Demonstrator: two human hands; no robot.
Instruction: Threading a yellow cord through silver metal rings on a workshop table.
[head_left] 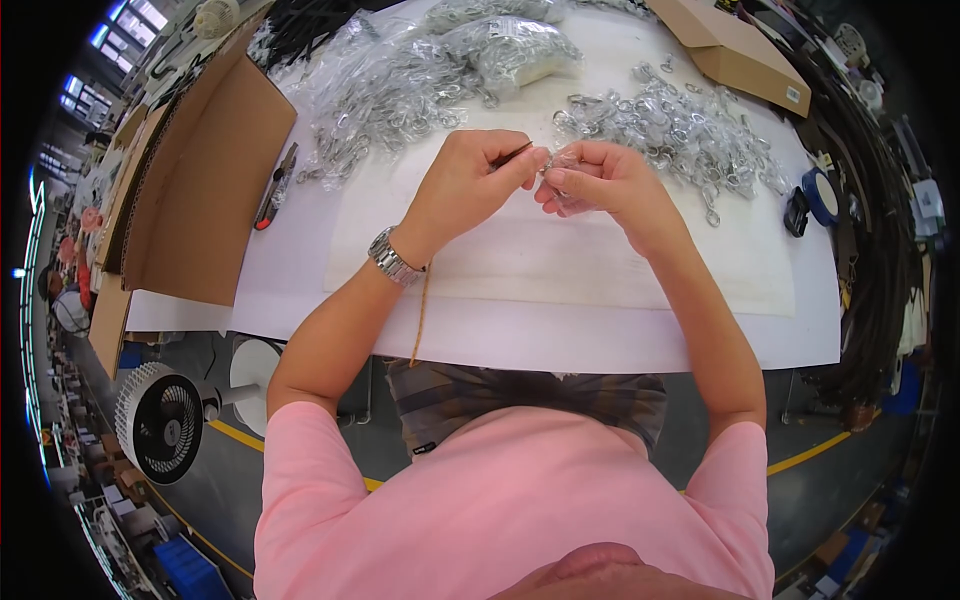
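Note:
My left hand (470, 185) is closed in a pinch on a thin dark strip (513, 154), whose exact kind I cannot make out. Facing it, my right hand (618, 190) grips a small clear plastic bag (566, 160) with a bit of shiny metal at its edge. The fingertips of both hands nearly meet over the white table sheet (480, 270). Just beyond my right hand lies a loose pile of silver metal clasps (680, 135), many in clear wrapping. Bags of similar metal pieces (390, 90) are heaped beyond my left hand.
An open cardboard box (200, 190) stands at the left, with a red-handled cutter (268, 200) beside it. Another carton (740, 60) lies at the far right. A blue tape roll (820, 197) sits near the right edge. A fan (165, 425) stands below left.

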